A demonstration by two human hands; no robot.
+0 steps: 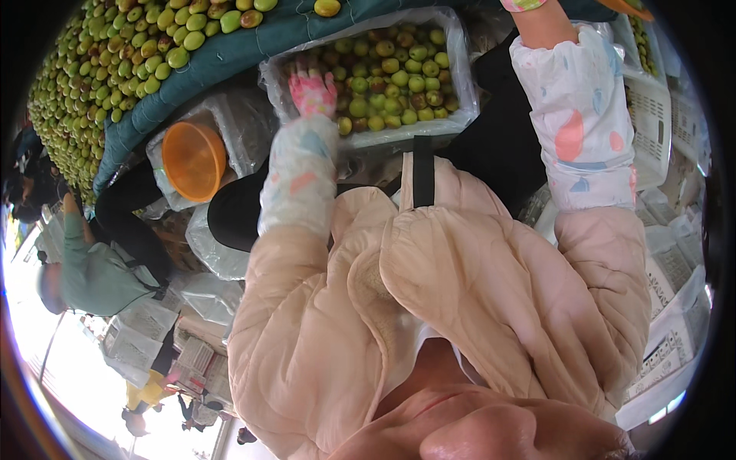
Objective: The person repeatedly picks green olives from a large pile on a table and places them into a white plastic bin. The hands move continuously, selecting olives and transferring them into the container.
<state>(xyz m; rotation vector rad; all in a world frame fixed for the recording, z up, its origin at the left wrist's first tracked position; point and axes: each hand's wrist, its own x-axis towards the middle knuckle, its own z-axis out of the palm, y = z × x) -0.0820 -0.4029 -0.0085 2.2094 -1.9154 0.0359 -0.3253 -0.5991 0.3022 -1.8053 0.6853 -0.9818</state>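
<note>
My left hand (313, 92), in a pink and white glove, reaches over the left end of a crate lined with clear plastic (468, 109). Its fingers are spread and slightly blurred, with nothing seen in them. Green and brown jujube-like fruits (402, 80) fill much of the crate beside the hand. Of my right hand (523, 4), only the green and pink glove cuff shows at the top edge; the fingers are out of view. Both forearms wear white patterned sleeve covers.
Many similar fruits (138, 52) lie heaped on dark green cloth (230, 54) at upper left. An orange bowl (194, 161) sits on a plastic-lined container. White plastic crates (650, 126) stand at right. A co-worker (103, 273) in a green top is at far left, others beyond.
</note>
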